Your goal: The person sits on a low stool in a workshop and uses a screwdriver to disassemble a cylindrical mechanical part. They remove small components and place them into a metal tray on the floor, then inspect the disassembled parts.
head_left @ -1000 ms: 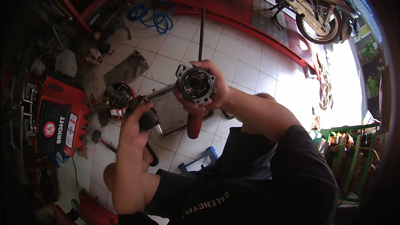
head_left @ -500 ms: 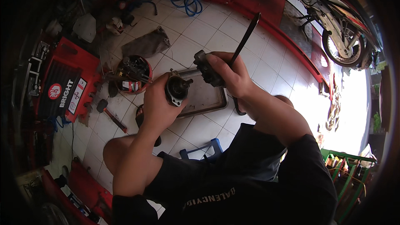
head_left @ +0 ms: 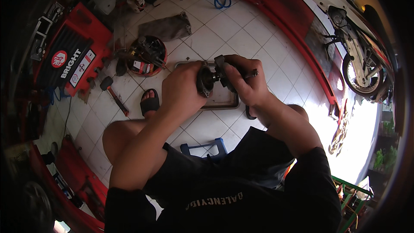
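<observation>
My left hand [head_left: 181, 87] is closed round a round dark metal housing [head_left: 205, 82] with a flange, its open face turned to the right. A short shaft [head_left: 215, 77] sticks out of that face toward the other part. Gripped in my right hand [head_left: 249, 82] is a smaller dark metal part [head_left: 220, 63], held right against the shaft. Whether the two parts are joined is hidden by my fingers. A thin dark piece [head_left: 252, 73] juts out at the right hand's knuckles, possibly the end of the long rod seen earlier. Beneath both hands lies a shallow metal tray [head_left: 235, 102].
A red bowl [head_left: 163, 64] of metal parts stands left of the tray, with a grey cloth [head_left: 166, 26] beyond. A hammer [head_left: 114, 96] lies near a red tool case [head_left: 71, 56]. At far right is a motorcycle [head_left: 353, 56]; a blue stool [head_left: 222, 146] is close to me.
My two hands have come together, bringing the smaller part up to the shaft. The housing has turned to face right. The long rod in my right hand no longer points upward.
</observation>
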Motion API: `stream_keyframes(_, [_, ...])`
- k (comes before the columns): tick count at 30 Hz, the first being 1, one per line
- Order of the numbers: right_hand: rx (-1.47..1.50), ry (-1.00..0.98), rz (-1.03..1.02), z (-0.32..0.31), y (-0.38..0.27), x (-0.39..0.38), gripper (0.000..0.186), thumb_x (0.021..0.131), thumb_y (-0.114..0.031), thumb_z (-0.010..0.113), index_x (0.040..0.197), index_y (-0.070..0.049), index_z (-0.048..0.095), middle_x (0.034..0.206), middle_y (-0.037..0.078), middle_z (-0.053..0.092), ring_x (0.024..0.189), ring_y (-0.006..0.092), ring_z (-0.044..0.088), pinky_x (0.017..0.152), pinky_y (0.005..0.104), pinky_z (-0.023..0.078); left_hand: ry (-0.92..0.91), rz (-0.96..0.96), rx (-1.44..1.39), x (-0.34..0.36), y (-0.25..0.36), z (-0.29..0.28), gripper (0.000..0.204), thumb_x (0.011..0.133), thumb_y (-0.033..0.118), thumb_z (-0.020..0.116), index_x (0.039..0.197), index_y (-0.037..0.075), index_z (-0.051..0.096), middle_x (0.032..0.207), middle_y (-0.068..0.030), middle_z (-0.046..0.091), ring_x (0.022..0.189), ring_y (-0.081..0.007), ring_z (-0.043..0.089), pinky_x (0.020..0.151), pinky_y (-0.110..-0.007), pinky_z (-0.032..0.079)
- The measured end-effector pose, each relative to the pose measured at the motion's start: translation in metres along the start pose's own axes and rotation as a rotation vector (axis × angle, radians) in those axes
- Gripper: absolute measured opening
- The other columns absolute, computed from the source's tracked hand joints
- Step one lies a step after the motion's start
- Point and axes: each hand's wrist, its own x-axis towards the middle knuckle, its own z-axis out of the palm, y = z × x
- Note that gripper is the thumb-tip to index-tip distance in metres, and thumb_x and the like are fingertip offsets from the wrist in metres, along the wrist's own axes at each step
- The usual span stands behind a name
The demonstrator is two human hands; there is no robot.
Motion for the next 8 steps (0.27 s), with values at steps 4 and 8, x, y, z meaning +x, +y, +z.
stream_keyframes(4, [-0.176, 0.006, -0.064, 0.0049, -0.002, -0.0006, 0.037, 0.086, -0.025, 0.073, 0.11, 0.004, 0.068, 0.071, 0.02, 0.067, 0.065, 0.0327, 0.07, 0.061, 0.0389, 0.054, -0.031, -0.018, -0.015, -0.0009, -0.0006, 0.0004, 0.043, 0.069, 0.015, 0.084, 0.109, 0.008, 0.068, 0.101, -0.0149, 0.072, 0.097, -0.0377, 0.071, 0.081, -0.044, 0.056])
stream_keyframes(8, [-0.3, 0.044, -0.166, 0.0067, -0.0024, -0.0011, 0.039, 0.085, -0.024, 0.074, 0.112, 0.003, 0.068, 0.077, 0.021, 0.069, 0.067, 0.0355, 0.071, 0.062, 0.0407, 0.055, -0.118, -0.097, 0.057, 0.0017, 0.0029, -0.0036, 0.047, 0.069, 0.016, 0.085, 0.112, 0.008, 0.069, 0.102, -0.0132, 0.074, 0.101, -0.0347, 0.071, 0.085, -0.044, 0.057])
